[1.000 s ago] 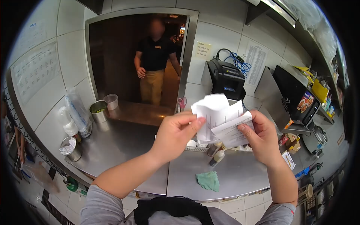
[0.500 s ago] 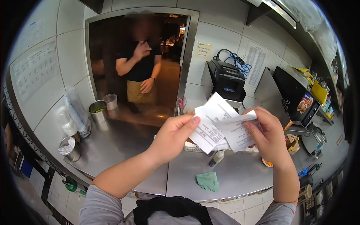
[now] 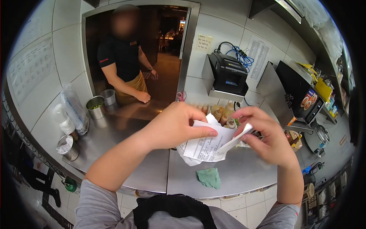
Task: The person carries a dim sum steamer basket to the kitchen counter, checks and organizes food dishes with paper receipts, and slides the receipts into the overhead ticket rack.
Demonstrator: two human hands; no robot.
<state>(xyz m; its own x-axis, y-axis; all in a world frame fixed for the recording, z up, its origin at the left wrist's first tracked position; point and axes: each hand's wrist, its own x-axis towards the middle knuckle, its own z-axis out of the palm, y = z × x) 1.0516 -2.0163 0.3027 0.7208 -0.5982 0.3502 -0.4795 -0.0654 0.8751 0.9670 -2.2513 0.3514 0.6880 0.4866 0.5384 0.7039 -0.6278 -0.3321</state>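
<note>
Currently | left hand [image 3: 183, 126]: thin, curled paper slips [image 3: 207, 143] (printed) | right hand [image 3: 263, 133]: pinching edge

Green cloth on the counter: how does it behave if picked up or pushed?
The green cloth looks thin and creased, so it probably hangs floppy when lifted. Small, with nothing resting on it, it's likely light, though dampness is impossible to tell. Pushed across the smooth metal counter, it would likely slide or bunch.

Both hands [image 3: 219, 131] held printed paper slips [image 3: 207, 143] above the surface [image 3: 152, 168]; green cloth [image 3: 209, 178] lay near its front edge, printer [image 3: 227, 74] beyond, person [image 3: 124, 61] at the opening.
</note>
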